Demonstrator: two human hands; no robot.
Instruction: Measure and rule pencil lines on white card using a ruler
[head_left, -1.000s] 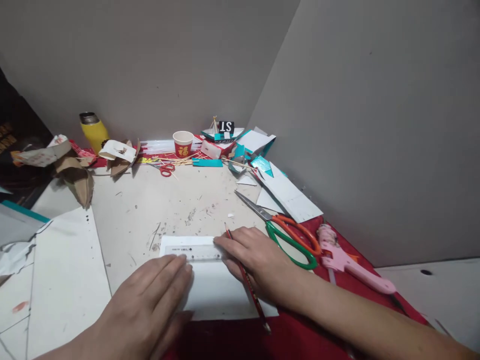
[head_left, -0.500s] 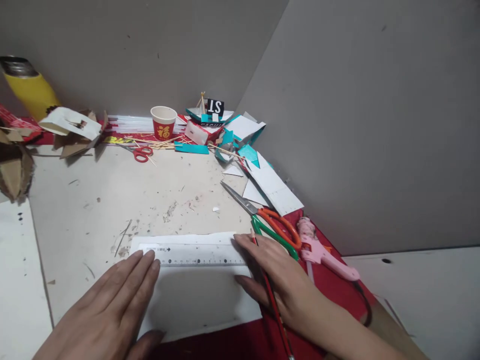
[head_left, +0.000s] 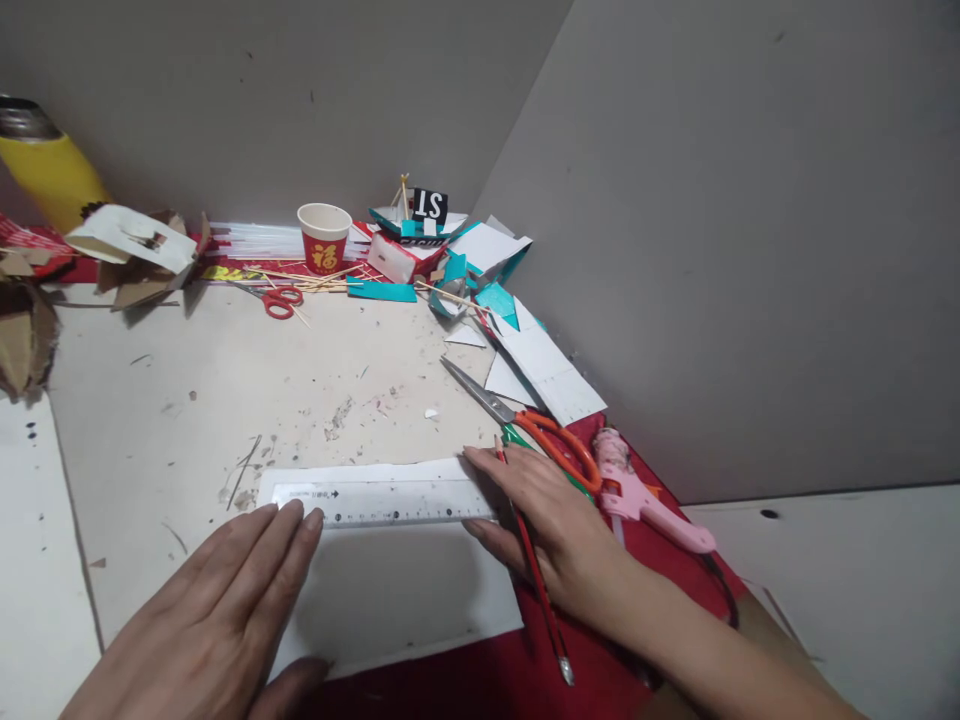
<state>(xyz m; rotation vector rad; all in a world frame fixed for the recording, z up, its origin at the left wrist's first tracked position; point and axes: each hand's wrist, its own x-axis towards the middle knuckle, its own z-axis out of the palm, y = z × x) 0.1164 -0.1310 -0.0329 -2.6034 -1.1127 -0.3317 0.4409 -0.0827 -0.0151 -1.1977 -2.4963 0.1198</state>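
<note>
A clear ruler point(head_left: 397, 503) lies across a white sheet of board point(head_left: 405, 585) at the near edge of the table. My left hand point(head_left: 214, 595) rests flat on the sheet, fingers stretched out and their tips touching the ruler's left end. At the other end, my right hand point(head_left: 559, 525) has its thumb and fingertips on the ruler. A red and black pencil point(head_left: 532, 565) is tucked between that hand's fingers, tip pointing away and eraser end towards me. Large scissors point(head_left: 555, 440) with orange and green handles lie just beyond my right hand, which partly covers the green handle.
A pink glue gun point(head_left: 649, 510) lies on red cloth at right. Behind are small red scissors point(head_left: 281, 302), a paper cup point(head_left: 325, 240), wooden sticks, and teal and white card pieces point(head_left: 551, 360). Cardboard models point(head_left: 139, 260) and a yellow bottle point(head_left: 52, 175) stand left; grey walls close the back.
My right hand has shifted slightly up, and the pencil's eraser end has swung a little left and up into fuller view. The left hand stays nearly still; the view has moved slightly.
</note>
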